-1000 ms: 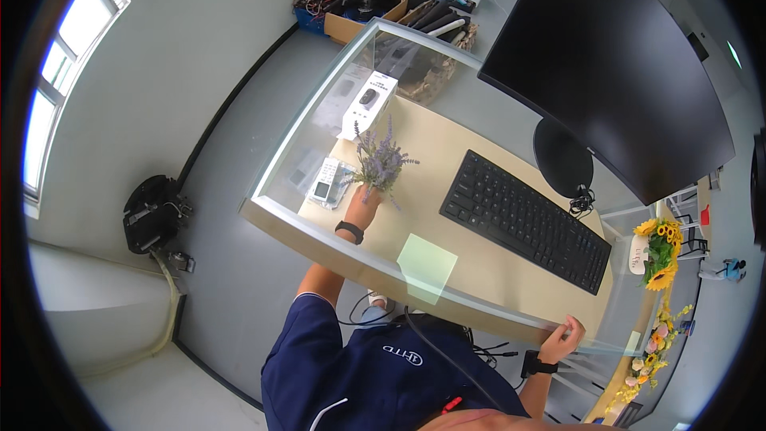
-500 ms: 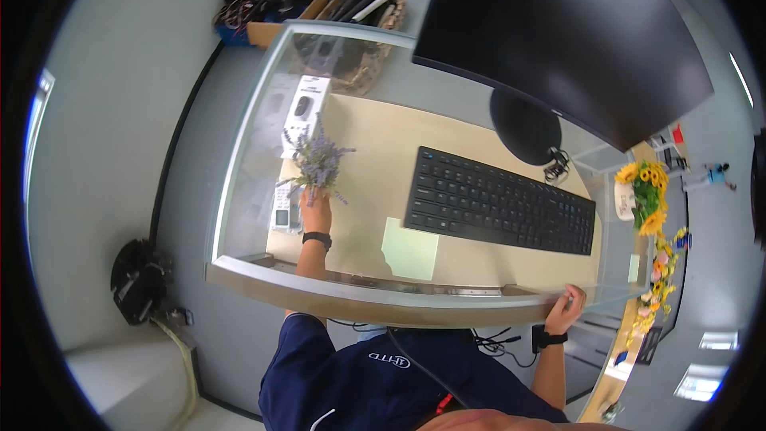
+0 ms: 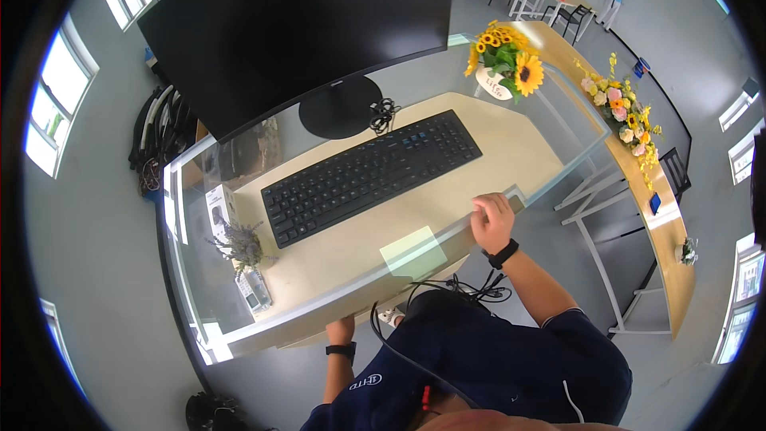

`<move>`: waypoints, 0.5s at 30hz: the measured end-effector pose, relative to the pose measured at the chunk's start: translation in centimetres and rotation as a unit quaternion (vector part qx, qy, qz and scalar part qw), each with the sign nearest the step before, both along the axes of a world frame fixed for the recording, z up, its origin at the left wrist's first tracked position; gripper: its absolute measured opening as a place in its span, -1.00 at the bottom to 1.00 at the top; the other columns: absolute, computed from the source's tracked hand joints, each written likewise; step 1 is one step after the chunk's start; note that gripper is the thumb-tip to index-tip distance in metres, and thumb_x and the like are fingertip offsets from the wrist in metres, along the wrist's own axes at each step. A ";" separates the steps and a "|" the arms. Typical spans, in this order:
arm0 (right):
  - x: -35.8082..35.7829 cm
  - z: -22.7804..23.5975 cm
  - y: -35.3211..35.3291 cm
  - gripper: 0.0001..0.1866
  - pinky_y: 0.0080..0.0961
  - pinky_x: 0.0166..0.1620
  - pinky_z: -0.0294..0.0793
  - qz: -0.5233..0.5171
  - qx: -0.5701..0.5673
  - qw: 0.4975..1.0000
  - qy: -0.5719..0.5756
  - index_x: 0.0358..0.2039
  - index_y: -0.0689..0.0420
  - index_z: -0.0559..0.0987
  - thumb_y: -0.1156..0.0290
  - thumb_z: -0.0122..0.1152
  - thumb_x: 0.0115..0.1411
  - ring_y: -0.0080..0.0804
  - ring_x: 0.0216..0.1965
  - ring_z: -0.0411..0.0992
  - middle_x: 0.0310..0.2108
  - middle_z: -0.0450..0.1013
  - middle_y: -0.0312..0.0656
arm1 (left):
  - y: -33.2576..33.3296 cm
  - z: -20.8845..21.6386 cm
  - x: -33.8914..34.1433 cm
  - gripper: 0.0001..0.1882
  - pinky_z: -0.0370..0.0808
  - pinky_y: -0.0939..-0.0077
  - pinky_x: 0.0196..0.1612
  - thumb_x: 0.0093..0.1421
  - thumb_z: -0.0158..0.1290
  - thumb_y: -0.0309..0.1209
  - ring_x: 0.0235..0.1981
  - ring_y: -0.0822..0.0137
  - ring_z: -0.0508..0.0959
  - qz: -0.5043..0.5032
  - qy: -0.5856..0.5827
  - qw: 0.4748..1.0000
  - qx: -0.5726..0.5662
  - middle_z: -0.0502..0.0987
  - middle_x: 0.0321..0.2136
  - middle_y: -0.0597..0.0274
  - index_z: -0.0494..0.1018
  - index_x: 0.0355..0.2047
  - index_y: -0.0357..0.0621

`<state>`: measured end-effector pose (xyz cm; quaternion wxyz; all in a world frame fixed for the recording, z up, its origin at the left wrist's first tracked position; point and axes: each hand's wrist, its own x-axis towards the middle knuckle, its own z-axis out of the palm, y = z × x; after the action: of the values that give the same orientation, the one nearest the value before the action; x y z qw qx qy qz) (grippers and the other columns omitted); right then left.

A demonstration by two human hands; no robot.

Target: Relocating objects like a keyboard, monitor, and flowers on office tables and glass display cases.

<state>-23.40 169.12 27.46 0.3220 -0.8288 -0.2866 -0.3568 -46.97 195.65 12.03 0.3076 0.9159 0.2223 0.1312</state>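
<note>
Fingers [image 3: 484,209] of the right hand [image 3: 492,222] curl together over the front rim of the surface [image 3: 511,156], same grip as half a sec ago. Left hand [image 3: 341,329] has dropped from the lavender pot [image 3: 242,246] to below the near edge; its fingers are hidden, can't tell their state. Biggest change I see: view swung round, monitor [image 3: 295,28] now on top, keyboard [image 3: 371,174] centred. Green note [image 3: 412,252] lies btw the hands. Pot stands alone w/ small device [image 3: 256,291] beside it; I judge it released.
</note>
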 end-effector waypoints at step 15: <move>-2.0 -2.7 -24.0 -0.78 -0.52 -0.39 0.39 0.057 0.069 0.933 0.348 -0.29 0.14 0.46 0.45 0.06 -0.01 -0.32 -0.41 0.43 -0.40 0.44 -0.13 | -19.3 22.1 10.7 -0.85 0.39 0.61 -0.39 0.05 -0.06 -0.56 -0.51 0.43 0.47 -0.279 -0.116 0.925 -0.231 0.48 -0.55 0.17 0.34 -0.33 -0.31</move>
<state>-25.41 145.11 24.73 0.4777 -0.8592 -0.1775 -0.0456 -36.24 176.31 34.17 0.5587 0.8226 -0.0553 0.0900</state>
